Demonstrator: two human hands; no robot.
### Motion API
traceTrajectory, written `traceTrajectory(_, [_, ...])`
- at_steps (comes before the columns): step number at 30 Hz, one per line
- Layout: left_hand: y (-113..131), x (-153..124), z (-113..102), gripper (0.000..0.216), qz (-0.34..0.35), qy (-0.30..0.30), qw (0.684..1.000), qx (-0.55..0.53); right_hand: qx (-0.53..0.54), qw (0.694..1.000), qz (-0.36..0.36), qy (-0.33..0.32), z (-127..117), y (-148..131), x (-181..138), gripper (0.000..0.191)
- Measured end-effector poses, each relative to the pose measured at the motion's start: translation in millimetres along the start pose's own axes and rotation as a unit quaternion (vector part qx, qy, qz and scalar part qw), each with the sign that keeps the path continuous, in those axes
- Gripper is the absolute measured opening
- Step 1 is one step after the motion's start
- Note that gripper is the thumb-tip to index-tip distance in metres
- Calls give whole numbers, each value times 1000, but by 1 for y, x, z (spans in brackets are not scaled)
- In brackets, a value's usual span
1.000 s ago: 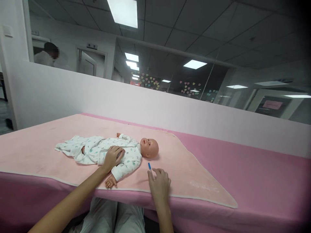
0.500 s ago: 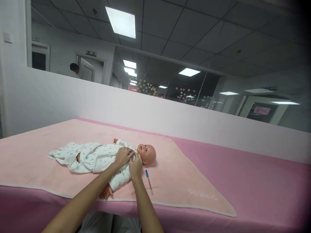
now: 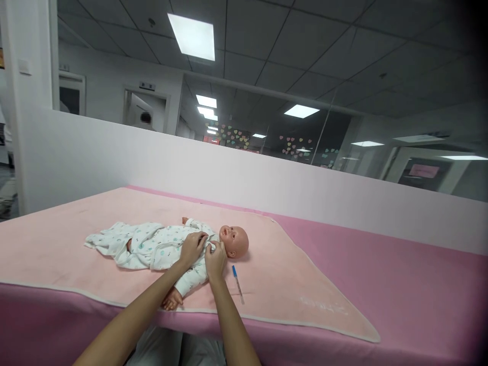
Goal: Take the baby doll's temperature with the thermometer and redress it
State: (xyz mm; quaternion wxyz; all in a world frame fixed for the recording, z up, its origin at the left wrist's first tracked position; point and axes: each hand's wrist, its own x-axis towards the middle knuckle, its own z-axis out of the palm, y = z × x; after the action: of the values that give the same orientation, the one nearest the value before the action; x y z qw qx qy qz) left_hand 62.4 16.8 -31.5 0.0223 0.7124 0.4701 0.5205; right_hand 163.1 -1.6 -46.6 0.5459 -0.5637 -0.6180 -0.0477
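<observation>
Reaching over the near edge of the tabletop (image 3: 400, 290), both hands met at the neck of a doll (image 3: 235, 241) that lay face up, head to the right, on a pink blanket (image 3: 305, 290). The right hand (image 3: 215, 260) had its fingertips closed on the collar of the white suit (image 3: 152, 249). The left hand (image 3: 192, 247) lay curled on the chest, likely steadying the cloth, though its grip could not be made out. A pen (image 3: 238, 284) lay just beside them. Behind stood a low white wall (image 3: 267, 178).
</observation>
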Motion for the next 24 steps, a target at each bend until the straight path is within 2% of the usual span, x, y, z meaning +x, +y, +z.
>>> traceTrajectory(6, [-2,1,-5,25,-65,10,990,-127,28,999,-25,-8,-3,-2,-1,14])
traceTrajectory(15, [-8,2,-7,28,-86,-23,978,-186,80,995,-59,-4,-3,1,-2,18])
traceTrajectory(24, [-3,1,-7,27,-14,-37,996,-84,74,997,-27,10,3,6,2,25])
